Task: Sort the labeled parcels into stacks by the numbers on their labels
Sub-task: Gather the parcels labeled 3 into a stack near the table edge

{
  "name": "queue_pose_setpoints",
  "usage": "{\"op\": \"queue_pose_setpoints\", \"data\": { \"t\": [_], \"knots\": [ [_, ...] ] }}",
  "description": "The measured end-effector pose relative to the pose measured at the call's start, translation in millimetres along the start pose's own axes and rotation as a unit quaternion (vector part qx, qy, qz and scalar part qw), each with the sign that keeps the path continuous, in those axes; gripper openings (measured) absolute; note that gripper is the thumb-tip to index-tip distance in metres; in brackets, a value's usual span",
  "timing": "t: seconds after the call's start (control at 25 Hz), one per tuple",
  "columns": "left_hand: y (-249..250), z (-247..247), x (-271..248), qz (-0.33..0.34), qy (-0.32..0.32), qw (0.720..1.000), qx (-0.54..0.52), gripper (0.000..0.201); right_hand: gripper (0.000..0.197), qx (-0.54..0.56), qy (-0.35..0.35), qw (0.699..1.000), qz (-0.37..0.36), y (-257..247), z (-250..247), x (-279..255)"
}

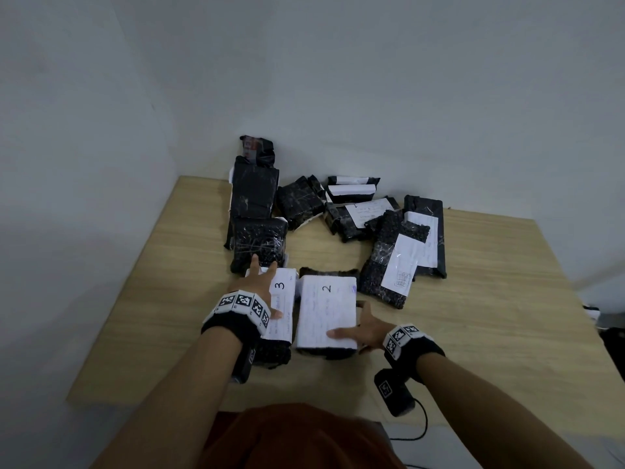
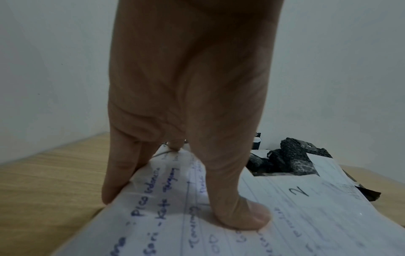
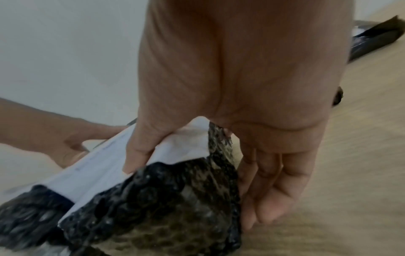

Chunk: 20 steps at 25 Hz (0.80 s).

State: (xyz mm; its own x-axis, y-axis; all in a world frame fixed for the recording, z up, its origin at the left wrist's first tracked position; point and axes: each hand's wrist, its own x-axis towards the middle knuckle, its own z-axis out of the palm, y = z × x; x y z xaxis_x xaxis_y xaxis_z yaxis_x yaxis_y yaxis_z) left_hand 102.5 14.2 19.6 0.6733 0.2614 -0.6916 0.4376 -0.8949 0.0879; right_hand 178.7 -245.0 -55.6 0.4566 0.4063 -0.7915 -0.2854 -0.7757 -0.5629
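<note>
Up close, two parcels wrapped in knobbly black bubble plastic lie side by side at the near middle of the table (image 1: 473, 316), each under a white lined paper label with blue handwriting. The parcel marked 3 (image 1: 282, 299) is on the left, the parcel marked 2 (image 1: 326, 313) just to its right. The left hand (image 1: 257, 289) lies spread over the 3 parcel, thumb pressed on the label and fingers curled over its left edge. The right hand (image 1: 363, 328) grips the near right corner of the 2 parcel, thumb on the label, fingers down its right side. Farther back lies a loose heap of black parcels (image 1: 341, 211), some label-up. The table is pale wood grain, set into a corner of plain grey-white walls (image 1: 406, 79).
</note>
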Motion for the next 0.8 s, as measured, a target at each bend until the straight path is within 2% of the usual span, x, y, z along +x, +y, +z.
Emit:
{"op": "queue_pose_setpoints", "data": {
  "t": [0.08,0.24,0.44,0.56,0.64,0.8],
  "knots": [
    [2,-4,3,0.003,0.005,1.0,0.0,0.127,0.134,-0.036,-0.043,0.998,-0.003,-2,0,-2],
    [4,-12,6,-0.005,0.013,1.0,0.001,0.124,0.114,-0.141,-0.06,0.987,-0.048,-18,-2,-5],
    [6,-23,10,-0.004,0.016,1.0,-0.004,0.123,0.117,-0.145,-0.001,0.986,-0.079,-42,-30,5],
    [10,-25,12,0.01,0.024,0.999,-0.03,0.123,0.124,-0.154,0.025,0.979,-0.128,-53,-40,7],
    [10,-22,12,0.017,0.024,0.999,-0.046,0.123,0.117,-0.189,0.021,0.969,-0.157,-57,-43,6],
    [13,-11,8,0.034,0.048,0.996,-0.071,0.119,0.103,-0.224,0.022,0.962,-0.156,-58,-48,8]
  ]
}}
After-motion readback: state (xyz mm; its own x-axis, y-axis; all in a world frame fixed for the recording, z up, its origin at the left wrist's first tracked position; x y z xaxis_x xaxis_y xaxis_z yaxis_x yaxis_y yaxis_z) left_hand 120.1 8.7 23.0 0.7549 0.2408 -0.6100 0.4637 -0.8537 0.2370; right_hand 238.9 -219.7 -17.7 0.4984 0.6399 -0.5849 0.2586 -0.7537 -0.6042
